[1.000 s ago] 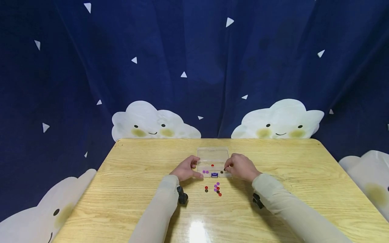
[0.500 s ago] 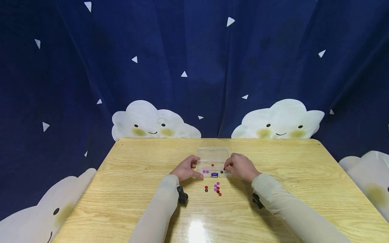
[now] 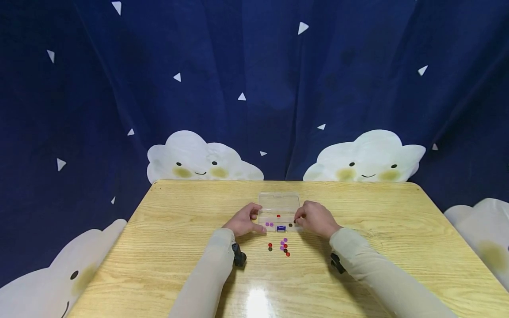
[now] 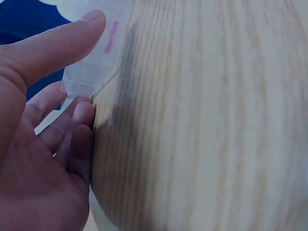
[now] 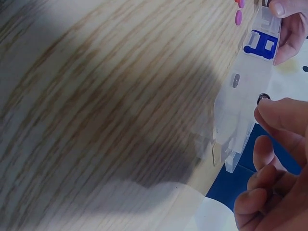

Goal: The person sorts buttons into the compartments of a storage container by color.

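Sorting small beads into a clear box in the middle of the table. Two purple beads, one red and one dark already inside. Small pile left outside, just in front. Left hand holding the box. Right hand pinching a dark bead over it. Blue label, too blurry to read.
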A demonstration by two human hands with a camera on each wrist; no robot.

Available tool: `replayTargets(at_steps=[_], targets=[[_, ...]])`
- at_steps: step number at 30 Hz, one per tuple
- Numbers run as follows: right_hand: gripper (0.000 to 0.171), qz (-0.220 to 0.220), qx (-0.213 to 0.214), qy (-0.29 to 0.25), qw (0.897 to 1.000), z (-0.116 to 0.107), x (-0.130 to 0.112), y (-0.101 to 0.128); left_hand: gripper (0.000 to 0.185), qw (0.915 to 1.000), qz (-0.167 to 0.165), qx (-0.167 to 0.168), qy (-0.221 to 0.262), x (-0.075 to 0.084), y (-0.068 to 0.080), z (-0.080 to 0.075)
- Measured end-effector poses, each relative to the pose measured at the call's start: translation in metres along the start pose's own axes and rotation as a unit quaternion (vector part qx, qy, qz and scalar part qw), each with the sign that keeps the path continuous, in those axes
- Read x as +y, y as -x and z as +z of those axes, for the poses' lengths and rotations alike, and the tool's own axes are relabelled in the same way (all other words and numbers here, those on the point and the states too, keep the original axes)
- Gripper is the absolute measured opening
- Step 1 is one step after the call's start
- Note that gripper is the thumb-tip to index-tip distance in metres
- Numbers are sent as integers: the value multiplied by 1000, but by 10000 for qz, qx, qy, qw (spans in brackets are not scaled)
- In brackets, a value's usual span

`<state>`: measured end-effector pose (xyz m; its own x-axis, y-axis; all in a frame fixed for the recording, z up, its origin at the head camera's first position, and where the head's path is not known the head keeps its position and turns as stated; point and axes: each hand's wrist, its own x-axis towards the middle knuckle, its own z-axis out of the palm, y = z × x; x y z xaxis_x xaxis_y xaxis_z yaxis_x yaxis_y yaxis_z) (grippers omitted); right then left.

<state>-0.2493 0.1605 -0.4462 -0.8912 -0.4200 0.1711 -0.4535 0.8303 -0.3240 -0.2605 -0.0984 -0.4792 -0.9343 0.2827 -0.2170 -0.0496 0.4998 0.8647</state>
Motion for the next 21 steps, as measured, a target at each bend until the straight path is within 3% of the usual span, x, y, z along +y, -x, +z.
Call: replayTargets(at_steps=[21], targets=[[9,81,-51,-46,9999,7,1,1,78,10000,-34,-10,-7,0,-2,-2]])
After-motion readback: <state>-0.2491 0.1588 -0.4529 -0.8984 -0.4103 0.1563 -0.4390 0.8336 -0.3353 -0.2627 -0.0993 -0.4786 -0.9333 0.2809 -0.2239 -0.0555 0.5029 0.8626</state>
